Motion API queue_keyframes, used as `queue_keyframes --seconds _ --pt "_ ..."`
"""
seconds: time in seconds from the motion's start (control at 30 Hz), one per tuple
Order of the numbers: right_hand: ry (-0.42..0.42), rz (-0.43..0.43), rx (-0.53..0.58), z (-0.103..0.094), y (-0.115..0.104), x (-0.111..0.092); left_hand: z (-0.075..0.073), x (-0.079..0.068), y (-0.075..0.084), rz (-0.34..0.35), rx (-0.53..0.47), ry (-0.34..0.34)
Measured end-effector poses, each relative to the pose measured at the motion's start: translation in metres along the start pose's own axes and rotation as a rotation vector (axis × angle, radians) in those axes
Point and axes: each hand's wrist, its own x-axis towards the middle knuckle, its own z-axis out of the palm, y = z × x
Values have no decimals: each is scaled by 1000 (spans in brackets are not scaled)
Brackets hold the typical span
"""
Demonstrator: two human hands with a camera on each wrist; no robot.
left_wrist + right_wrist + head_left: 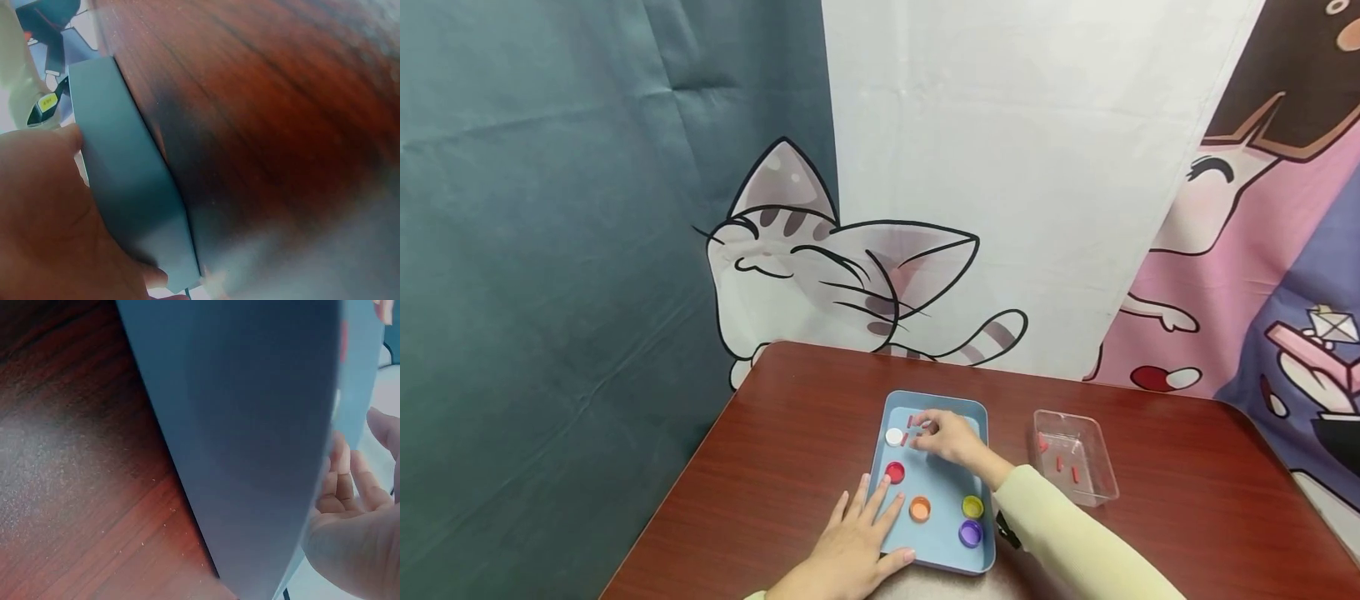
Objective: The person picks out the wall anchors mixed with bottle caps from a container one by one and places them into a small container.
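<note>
"Blue tray (943, 490) on a desk (782, 450), cute. How far along are you?"

"Partway, I'd guess. A few red sticks (910, 422) lie toward the tray's far left corner, beside the white cap (893, 437); more red pieces (1075, 475) are left in the clear box (1102, 477) off the tray's right edge."

"Holding one right now?"

"Honestly can't tell. My right hand (953, 437) is down by the sticks, thumb and finger bent. My left hand (852, 537) is over the near left corner, fingers apart."
</note>
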Motion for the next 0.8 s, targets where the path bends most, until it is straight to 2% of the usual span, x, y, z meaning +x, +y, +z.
queue_keyframes --seconds 0.13,0.5,0.8 --pt "-31 -12 -15 6 -1 2 -1 -1 0 12 -1 10" --pt "-31 -7 -70 15 1 10 -1 0 -1 8 1 0" --pt "-27 -53 -174 19 2 13 -1 0 -2 5 -9 -7"
